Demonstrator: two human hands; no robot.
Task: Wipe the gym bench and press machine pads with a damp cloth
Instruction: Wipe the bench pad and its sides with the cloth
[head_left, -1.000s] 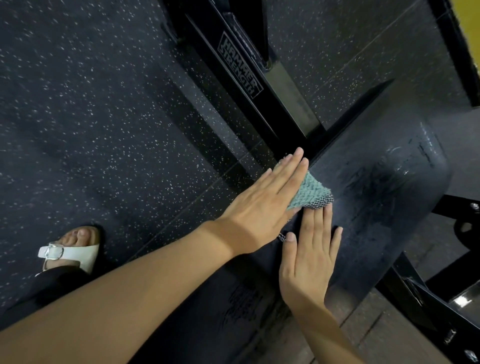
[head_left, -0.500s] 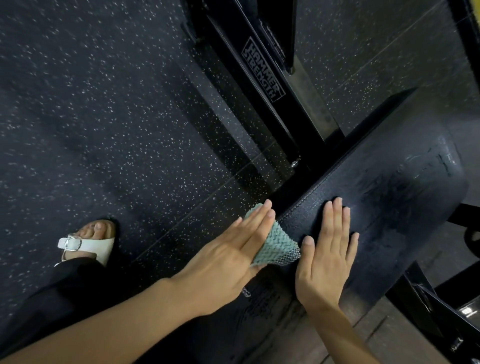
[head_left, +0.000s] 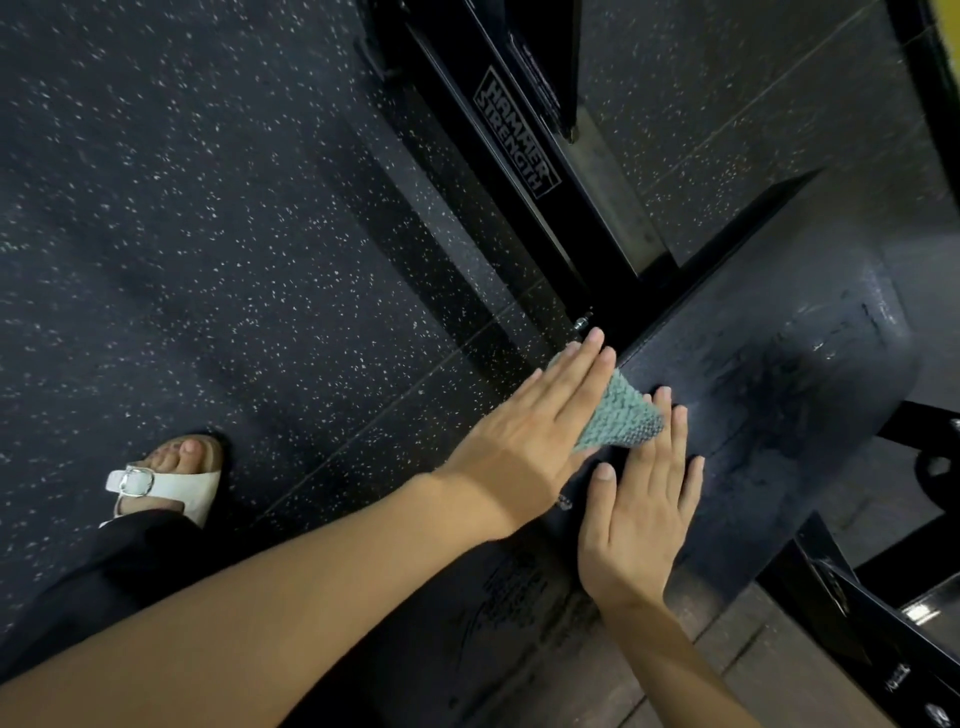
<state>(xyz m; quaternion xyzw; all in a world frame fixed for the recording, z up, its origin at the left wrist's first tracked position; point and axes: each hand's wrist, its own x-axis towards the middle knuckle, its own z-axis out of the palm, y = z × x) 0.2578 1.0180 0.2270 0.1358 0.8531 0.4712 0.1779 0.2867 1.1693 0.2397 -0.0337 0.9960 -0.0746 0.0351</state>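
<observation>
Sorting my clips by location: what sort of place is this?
Most likely a gym: a black frame labelled Hammer Strength, a padded bench, and speckled rubber floor.

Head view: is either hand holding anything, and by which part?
Nothing is gripped. The left hand presses the teal cloth against the pad with straight fingers; the right hand lies flat on it.

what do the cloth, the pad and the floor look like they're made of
Cloth: teal knitted or woven textile, matte, going by its bumpy ridged texture.
Pad: probably black vinyl or leather-like upholstery, with a slight sheen, fine creases and streaks.
Floor: likely rubber tile, matte black with pale flecks and thin seams.
</observation>
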